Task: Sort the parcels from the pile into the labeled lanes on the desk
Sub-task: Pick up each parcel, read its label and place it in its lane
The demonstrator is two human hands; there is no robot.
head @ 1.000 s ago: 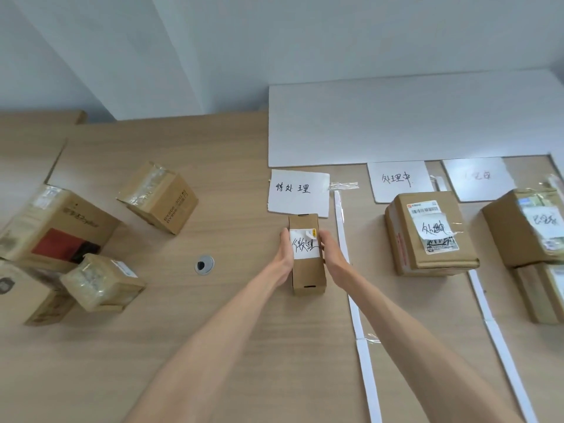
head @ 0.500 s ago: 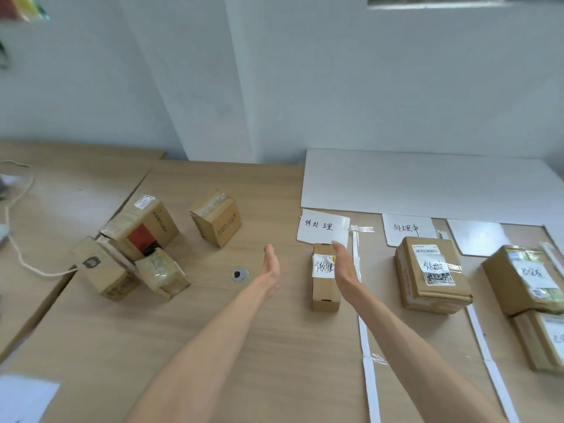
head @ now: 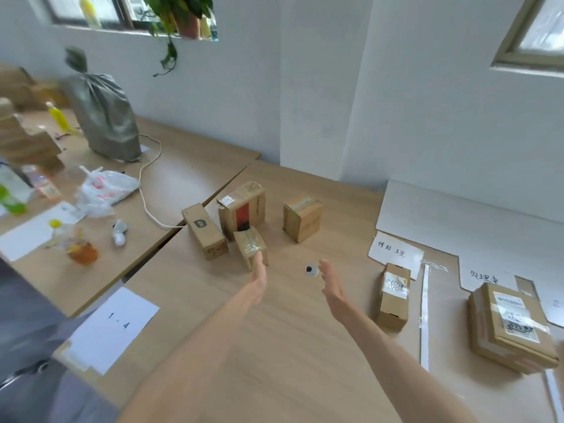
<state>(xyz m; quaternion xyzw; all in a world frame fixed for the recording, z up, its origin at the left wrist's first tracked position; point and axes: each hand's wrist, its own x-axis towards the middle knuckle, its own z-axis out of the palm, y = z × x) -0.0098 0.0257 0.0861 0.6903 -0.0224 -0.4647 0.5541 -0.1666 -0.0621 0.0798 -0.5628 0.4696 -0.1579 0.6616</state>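
Several cardboard parcels form a pile at the desk's middle: a long box (head: 205,231), a box with a red patch (head: 242,209), a small taped box (head: 251,247) and a cube box (head: 302,217). My left hand (head: 258,279) is open, fingertips right at the small taped box. My right hand (head: 331,282) is open and empty, beside a round desk grommet (head: 311,270). A narrow labelled parcel (head: 394,295) stands in the first lane under a handwritten paper label (head: 395,250). A flat parcel (head: 510,324) lies in the second lane below its label (head: 484,276).
White tape strips (head: 424,312) divide the lanes. A white board (head: 464,206) lies at the back right. A paper sheet marked 1-4 (head: 115,326) lies at the near left. The adjoining desk holds a grey sack (head: 103,117), a cord (head: 146,190), a plastic bag (head: 105,189) and bottles.
Both hands let go of the narrow parcel, which stays in the first lane, and moved left toward the pile. The view swung left and up.
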